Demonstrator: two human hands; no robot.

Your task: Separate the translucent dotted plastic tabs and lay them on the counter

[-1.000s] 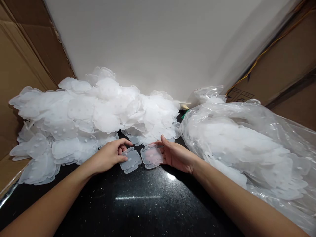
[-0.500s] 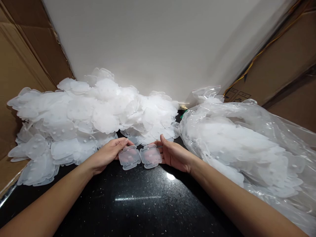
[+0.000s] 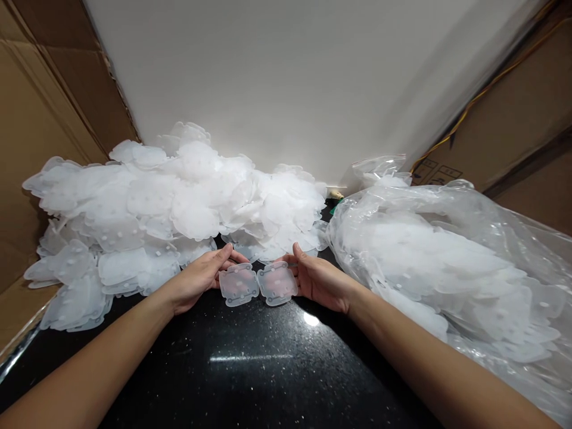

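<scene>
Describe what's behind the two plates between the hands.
Part of the left hand shows blurrily through the left plate, part of the right hand through the right plate; fingertip outlines are obscured.

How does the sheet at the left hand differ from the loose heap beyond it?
The sheet looks single; the loose heap has many like it, overlapping. The left hand shows faintly through the sheet; the heap looks mostly dense white. The sheet sits in front; the heap lies farther back. Both show pale, rounded edges.

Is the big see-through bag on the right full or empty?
Not empty: a heap of white plastic pieces shows inside the clear bag. Whether it is completely full, I cannot tell.
</scene>
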